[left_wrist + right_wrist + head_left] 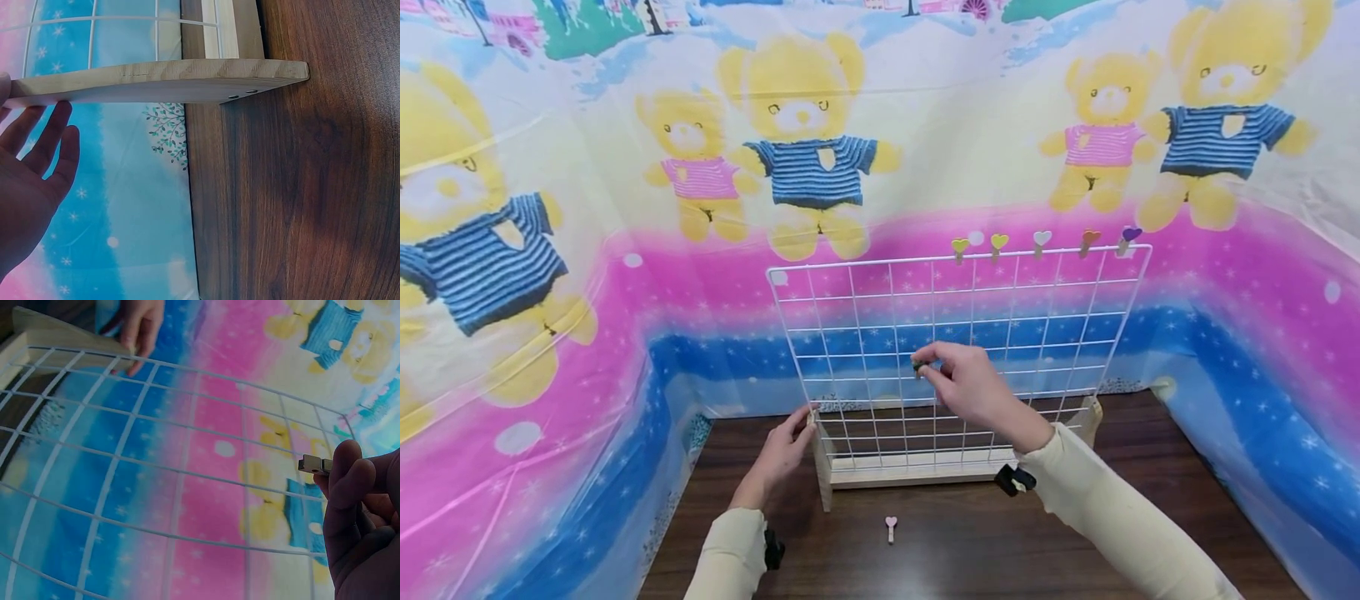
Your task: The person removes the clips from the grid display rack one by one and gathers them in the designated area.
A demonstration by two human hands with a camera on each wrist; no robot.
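Right hand raised before middle of white wire grid, fingertips pinching small clip. Left hand, fingers straight and relaxed, touching wooden stand upright at grid's lower left corner. Five heart clips along grid's top edge, right half. Pink clip on table, near front edge.

Right hand pinching clip at grid

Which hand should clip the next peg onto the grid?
Right. The right hand already pinches a small clip up against the wire grid. The left hand rests open-fingered on the wooden stand, steadying it.
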